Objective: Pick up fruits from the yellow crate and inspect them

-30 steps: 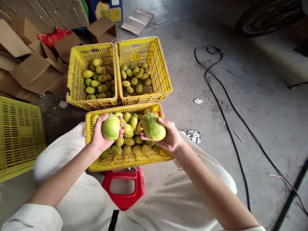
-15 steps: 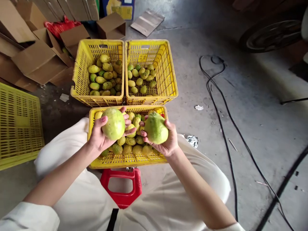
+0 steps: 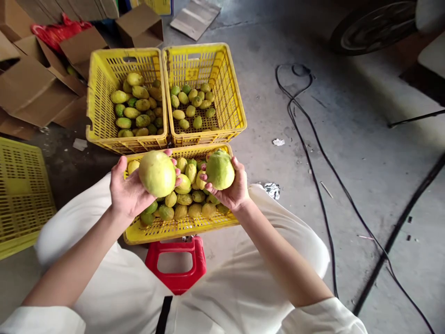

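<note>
Two hands each hold one green-yellow fruit above the near crate [image 3: 181, 229], which rests on a red stool [image 3: 177, 266]. The left hand [image 3: 130, 192] cups a large fruit [image 3: 157, 174]; the right hand [image 3: 232, 190] wraps a greener fruit [image 3: 219, 170]. Since a second ago both fruits have been lifted slightly and turned, as if compared. Beyond stand the far left crate [image 3: 100, 102] and far right crate [image 3: 229, 97], part-filled; cardboard boxes [image 3: 34, 88] lie left. No writing is legible.

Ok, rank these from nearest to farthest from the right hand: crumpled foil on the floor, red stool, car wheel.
From the right hand:
1. Crumpled foil, on the floor just to its right.
2. Red stool, below, between the knees.
3. Car wheel, far upper right.
</note>
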Motion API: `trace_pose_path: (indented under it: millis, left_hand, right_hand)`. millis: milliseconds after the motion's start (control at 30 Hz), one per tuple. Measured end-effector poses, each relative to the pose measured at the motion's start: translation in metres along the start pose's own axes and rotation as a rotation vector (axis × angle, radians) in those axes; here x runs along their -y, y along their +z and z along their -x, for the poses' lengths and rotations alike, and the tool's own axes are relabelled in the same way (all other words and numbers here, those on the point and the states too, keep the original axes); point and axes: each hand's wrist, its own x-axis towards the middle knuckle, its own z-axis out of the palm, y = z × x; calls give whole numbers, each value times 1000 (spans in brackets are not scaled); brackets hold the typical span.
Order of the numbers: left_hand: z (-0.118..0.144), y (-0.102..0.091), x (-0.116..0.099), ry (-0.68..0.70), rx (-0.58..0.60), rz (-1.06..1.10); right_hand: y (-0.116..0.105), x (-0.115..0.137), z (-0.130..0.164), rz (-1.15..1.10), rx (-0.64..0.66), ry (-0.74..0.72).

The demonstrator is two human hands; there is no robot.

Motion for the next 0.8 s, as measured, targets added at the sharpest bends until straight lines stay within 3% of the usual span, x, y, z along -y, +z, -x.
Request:
trace_pose_path:
  millis: [167, 333, 433, 533, 667, 800]
  left_hand:
    - [-1, 4, 1, 33, -36, 27]
    - [-14, -7, 20, -57, -16, -36]
    - [-18, -12, 44, -165, 5, -70]
    - [-14, -12, 66, -230, 32, -62]
    - [-6, -16, 76, -257, 135, -135]
    - [-4, -26, 75, -262, 217, -164]
  right_hand:
    - [4, -2, 1, -37, -42, -93]
    - [15, -13, -14, -12, -221, -365]
    - [22, -25, -23, 184, -396, -581]
    - [24, -39, -29, 539, -523, -710]
    - [19, -51, -37, 802, -477, -637]
    - [13, -54, -44, 631, -492, -421]
